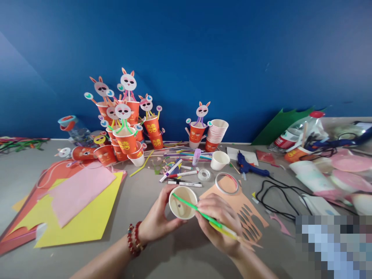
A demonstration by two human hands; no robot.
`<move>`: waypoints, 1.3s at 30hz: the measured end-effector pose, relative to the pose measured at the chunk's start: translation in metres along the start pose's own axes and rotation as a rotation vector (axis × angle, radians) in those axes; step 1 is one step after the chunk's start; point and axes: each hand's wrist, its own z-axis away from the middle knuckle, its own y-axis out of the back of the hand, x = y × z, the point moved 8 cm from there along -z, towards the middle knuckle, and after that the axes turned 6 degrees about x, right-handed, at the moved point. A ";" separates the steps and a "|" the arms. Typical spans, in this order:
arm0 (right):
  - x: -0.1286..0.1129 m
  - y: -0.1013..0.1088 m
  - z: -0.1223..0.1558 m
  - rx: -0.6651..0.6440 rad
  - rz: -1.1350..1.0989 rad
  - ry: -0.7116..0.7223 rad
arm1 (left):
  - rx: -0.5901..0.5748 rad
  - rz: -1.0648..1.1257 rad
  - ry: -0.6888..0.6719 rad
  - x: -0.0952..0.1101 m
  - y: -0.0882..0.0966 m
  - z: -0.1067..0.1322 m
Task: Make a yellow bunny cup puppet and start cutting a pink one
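My left hand [159, 217] is wrapped round a paper cup [183, 215], whose open mouth faces me. A small dark spot or hole shows on the cup's inside bottom. Closed fingers of my right hand [219, 219] grip a green straw [186, 202]; its far tip lies over the cup's mouth. Something yellow and a pale, thin piece stick out behind that hand, and I cannot make out how they join the straw. Close above the cup lie a black marker [186, 183] and a clear tape roll [204, 174]. Peach paper [252, 211] with cut-out slots lies beside my right hand.
Rabbit-faced red cups [124, 141] stand stacked at the back left. Coloured paper sheets [107, 205] cover the left side. A blue glue gun [250, 166] with a looping black cord [279, 205] lies right, near a plastic bottle [290, 133]. A cup stack [216, 133] stands behind.
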 end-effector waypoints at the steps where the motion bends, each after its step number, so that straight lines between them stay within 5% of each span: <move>1: 0.000 -0.001 0.000 -0.007 0.003 0.002 | -0.009 0.001 -0.005 0.002 -0.001 0.000; 12: 0.008 0.000 -0.006 -0.005 0.000 -0.164 | -0.088 -0.081 0.000 0.005 -0.007 0.001; 39: -0.002 0.002 -0.008 -0.086 -0.026 -0.025 | -0.082 -0.105 -0.064 0.005 -0.005 0.003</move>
